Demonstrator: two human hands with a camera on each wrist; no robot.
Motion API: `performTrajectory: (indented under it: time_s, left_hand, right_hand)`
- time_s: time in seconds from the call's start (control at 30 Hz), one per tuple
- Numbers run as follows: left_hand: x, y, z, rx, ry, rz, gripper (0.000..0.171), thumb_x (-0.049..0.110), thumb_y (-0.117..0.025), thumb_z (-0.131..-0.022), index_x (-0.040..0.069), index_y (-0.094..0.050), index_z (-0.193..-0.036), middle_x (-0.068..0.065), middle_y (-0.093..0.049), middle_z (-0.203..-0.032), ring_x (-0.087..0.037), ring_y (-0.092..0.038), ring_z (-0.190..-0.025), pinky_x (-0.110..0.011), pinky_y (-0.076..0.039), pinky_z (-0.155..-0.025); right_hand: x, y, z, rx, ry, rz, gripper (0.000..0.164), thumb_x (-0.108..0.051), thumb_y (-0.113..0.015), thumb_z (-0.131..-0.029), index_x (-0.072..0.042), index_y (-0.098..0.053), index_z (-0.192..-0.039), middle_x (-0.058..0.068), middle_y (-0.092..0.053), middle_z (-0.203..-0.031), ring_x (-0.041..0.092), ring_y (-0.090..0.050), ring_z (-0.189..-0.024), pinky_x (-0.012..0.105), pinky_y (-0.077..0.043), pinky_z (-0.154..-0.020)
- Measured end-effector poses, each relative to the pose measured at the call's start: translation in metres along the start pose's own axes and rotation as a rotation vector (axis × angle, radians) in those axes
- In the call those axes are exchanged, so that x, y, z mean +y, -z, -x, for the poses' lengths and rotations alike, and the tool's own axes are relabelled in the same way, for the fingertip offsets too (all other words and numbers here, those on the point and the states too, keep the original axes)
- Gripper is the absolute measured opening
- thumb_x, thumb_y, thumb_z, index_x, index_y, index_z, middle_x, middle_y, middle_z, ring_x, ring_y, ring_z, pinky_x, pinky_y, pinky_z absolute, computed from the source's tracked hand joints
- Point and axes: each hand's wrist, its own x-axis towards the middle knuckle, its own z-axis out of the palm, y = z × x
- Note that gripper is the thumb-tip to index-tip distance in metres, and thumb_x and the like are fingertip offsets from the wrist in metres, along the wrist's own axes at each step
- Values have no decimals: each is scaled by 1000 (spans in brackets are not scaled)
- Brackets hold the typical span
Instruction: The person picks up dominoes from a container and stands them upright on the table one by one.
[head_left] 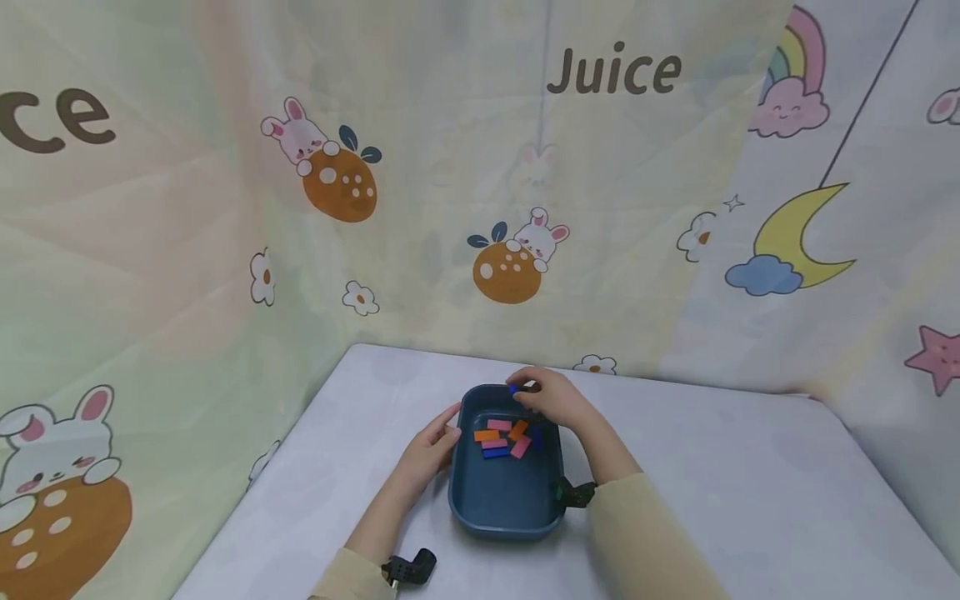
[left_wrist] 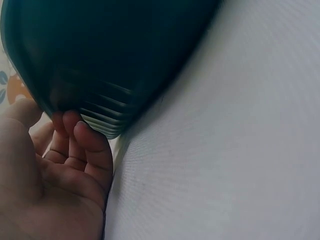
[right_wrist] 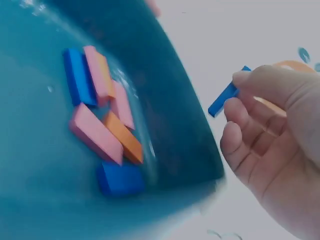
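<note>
My right hand [head_left: 551, 396] pinches a small blue block [right_wrist: 227, 95] between thumb and fingers, at the far right end of a dark blue-green plastic bin [head_left: 506, 500]. In the right wrist view the block shows just outside the bin's rim. Inside the bin lie several flat rectangular blocks: pink [right_wrist: 96, 132], orange [right_wrist: 123, 137] and blue [right_wrist: 120, 178], heaped toward the far half. My left hand [head_left: 427, 450] holds the bin's left side, its curled fingertips [left_wrist: 90, 135] against the slotted outer wall.
The bin stands on a table covered with a white cloth [head_left: 712, 492]. Behind and to the left hangs a printed curtain [head_left: 420, 167] with rabbits, flowers and lettering. Each wrist wears a small black camera, the right one [head_left: 576, 493] overlapping the bin's near right rim.
</note>
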Motion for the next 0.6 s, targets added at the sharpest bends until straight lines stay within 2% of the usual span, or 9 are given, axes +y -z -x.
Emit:
performTrajectory:
  time_s: [0.17, 0.3, 0.43, 0.6]
  left_hand:
    - [-1, 1, 0, 6, 2, -4, 49, 41, -55, -100, 42, -43, -147, -11, -59, -110, -22, -62, -92, -31, -53, -79]
    - [-3, 1, 0, 23, 13, -11, 47, 41, -56, -100, 43, -44, -145, -10, -60, -108, -23, -61, -91, -31, -53, -78]
    - [-3, 1, -1, 19, 14, -5, 48, 41, -57, -99, 43, -44, -145, -10, -59, -106, -23, -61, -90, -31, -52, -77]
    - [0, 0, -1, 11, 18, 11, 49, 42, -58, -98, 42, -45, -145, -10, -58, -105, -23, -59, -88, -31, -51, -76]
  right_hand:
    - [21, 22, 24, 68, -43, -91, 30, -24, -65, -96, -20, -65, -125, 4, -66, -115, 24, -63, -87, 36, -54, -75]
    - [48, 31, 49, 119, -93, -129, 34, -26, -65, -96, -20, -62, -129, 6, -65, -115, 31, -63, -92, 38, -54, -77]
    - [76, 34, 73, 179, -126, -98, 35, -26, -67, -95, -21, -62, -128, 7, -66, -116, 24, -62, -89, 33, -51, -74]
    - [102, 36, 95, 210, -167, -99, 36, -27, -67, -95, -18, -61, -129, 9, -65, -116, 18, -60, -89, 31, -49, -71]
